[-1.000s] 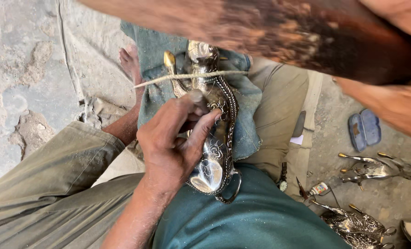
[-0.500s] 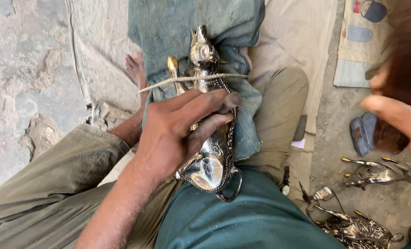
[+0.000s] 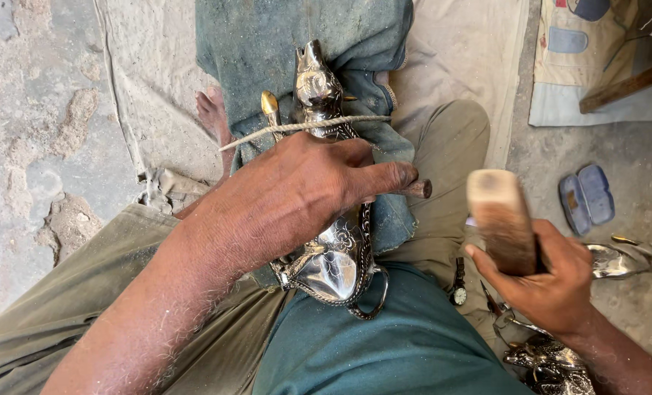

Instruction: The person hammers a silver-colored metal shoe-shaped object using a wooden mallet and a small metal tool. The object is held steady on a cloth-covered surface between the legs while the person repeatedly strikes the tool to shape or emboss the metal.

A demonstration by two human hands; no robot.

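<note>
A shiny silver metal animal figure (image 3: 333,256) with engraved patterns lies lengthwise on a blue-green cloth (image 3: 282,51) over my lap, its head (image 3: 315,80) pointing away. A thin rope (image 3: 304,126) crosses its neck. My left hand (image 3: 297,194) rests on the figure's body and pinches a small dark punch tool (image 3: 416,189) between fingers and thumb. My right hand (image 3: 549,281) grips a wooden mallet (image 3: 500,219), held upright to the right of the figure, apart from it.
Rough concrete floor lies at the left. More silver metal pieces (image 3: 622,260) and a patterned piece (image 3: 549,366) sit at the lower right. A blue sandal (image 3: 588,197) is on the ground, a small wristwatch (image 3: 457,292) by my thigh, and a beige mat (image 3: 465,51) beyond.
The view has dropped from the blurred mallet near the camera. My right hand with the mallet now shows at the right. My left hand shifted across the figure, fingers extended onto the punch.
</note>
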